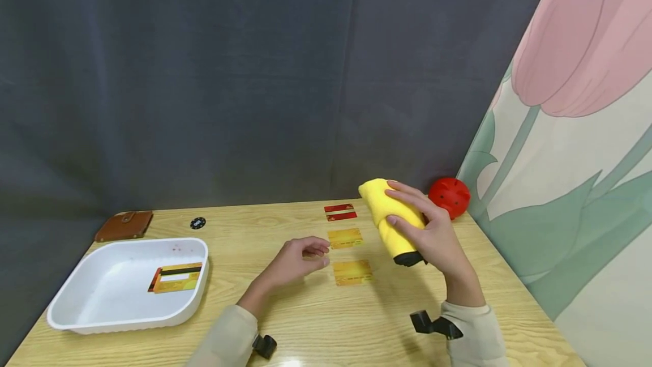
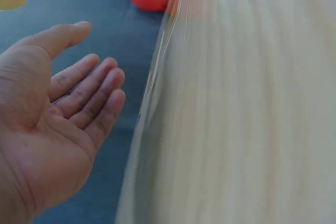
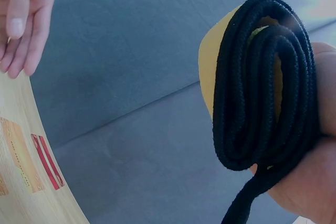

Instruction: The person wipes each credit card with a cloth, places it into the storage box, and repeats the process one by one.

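My right hand (image 1: 433,231) grips a rolled yellow cloth (image 1: 389,214) with a black edge, held up over the right part of the table. In the right wrist view the roll's coiled black end (image 3: 262,87) faces the camera. My left hand (image 1: 297,259) is raised near the cards, fingers loosely bent, palm bare in the left wrist view. Close to its fingertips lie two gold cards, a nearer one (image 1: 353,272) and a farther one (image 1: 345,238). Behind these is a red striped card (image 1: 340,212).
A white tray (image 1: 122,321) at the left holds a few cards (image 1: 175,278). Behind it lie a brown leather wallet (image 1: 124,225) and a black chip (image 1: 197,223). A red pig figure (image 1: 449,197) stands at the back right corner. Dark cloth (image 1: 219,84) hangs behind the table (image 1: 326,321).
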{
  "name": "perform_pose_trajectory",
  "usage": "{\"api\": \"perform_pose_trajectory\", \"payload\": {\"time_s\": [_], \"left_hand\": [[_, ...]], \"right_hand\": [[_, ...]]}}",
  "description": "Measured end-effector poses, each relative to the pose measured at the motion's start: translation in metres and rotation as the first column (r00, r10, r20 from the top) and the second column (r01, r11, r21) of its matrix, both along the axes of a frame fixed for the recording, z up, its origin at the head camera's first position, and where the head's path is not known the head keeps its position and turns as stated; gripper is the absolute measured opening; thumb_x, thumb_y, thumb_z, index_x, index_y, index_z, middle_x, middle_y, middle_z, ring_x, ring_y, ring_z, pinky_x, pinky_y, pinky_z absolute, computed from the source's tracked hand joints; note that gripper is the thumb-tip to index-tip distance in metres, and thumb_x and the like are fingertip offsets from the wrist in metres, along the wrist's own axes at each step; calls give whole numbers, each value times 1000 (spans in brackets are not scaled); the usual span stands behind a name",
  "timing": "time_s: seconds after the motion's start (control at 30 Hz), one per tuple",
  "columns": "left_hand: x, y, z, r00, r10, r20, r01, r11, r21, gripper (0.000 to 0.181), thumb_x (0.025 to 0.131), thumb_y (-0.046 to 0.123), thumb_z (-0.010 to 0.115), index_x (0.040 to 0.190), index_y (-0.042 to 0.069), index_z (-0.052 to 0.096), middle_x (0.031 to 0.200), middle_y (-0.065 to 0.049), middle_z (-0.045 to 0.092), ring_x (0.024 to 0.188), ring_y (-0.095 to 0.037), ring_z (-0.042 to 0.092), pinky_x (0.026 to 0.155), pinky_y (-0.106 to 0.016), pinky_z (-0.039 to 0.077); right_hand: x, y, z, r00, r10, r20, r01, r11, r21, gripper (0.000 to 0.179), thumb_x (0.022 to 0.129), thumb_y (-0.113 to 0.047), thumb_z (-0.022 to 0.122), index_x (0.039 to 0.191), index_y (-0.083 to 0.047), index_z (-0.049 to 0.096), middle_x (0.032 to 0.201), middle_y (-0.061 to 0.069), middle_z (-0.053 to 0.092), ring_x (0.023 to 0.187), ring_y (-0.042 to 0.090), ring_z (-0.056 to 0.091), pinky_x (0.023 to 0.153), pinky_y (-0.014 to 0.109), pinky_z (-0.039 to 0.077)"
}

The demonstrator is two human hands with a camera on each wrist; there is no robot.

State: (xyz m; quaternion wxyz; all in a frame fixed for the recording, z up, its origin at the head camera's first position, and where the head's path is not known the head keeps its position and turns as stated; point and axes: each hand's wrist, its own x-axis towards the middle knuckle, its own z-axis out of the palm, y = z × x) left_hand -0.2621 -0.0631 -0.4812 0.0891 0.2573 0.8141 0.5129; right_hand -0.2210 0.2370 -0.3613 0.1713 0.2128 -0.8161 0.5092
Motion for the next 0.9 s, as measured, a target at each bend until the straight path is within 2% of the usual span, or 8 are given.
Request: {"api": "perform_pose_trajectory", "payload": {"time_s": [0.2, 0.37, 0.5, 0.67, 0.9], "left_hand": [[-3, 12, -13, 999, 8, -47, -10, 999, -39, 45, 95, 32, 77, 133, 10, 68, 124, -4, 72, 117, -21, 66, 104, -40, 54], [-3, 21, -28, 990, 65, -124, -77, 993, -89, 48, 88, 39, 83, 127, 13, 71, 117, 4, 70, 110, -15, 63, 100, -34, 55], [-1, 28, -36, 977, 88, -194, -121, 979, -163, 55, 83, 49, 85, 126, 17, 73, 116, 7, 65, 109, -13, 58, 99, -36, 54], [1, 33, -38, 969, 78, -236, -137, 960, -245, 58, 81, 54, 84, 127, 21, 72, 119, 6, 61, 111, -16, 54, 97, -40, 51], [3, 33, -35, 970, 77, -233, -139, 955, -263, 47, 85, 47, 84, 124, 22, 74, 119, 7, 62, 108, -15, 53, 95, -40, 49]], "right_hand": [[-2, 1, -1, 1000, -3, -6, 3, 1000, -3, 46, 93, -7, 76, 136, -20, 69, 152, -3, 56, 130, 8, 53, 85, 18, 52], [-2, 1, -1, 1000, -7, -3, 7, 1000, -3, 47, 92, -9, 78, 136, -22, 69, 153, -4, 56, 131, 8, 54, 84, 17, 53], [-2, 2, 0, 1000, -2, -8, 2, 1000, -2, 47, 92, -8, 78, 136, -22, 68, 153, -5, 55, 131, 9, 54, 84, 17, 54], [-3, 3, -1, 1000, -1, -3, 1, 1000, 7, 47, 92, -8, 78, 136, -21, 69, 153, -5, 55, 130, 9, 54, 85, 17, 53], [-2, 4, -2, 1000, -25, 7, 25, 999, 21, 47, 93, -9, 77, 137, -22, 68, 153, -5, 55, 128, 10, 55, 83, 19, 53]]}}
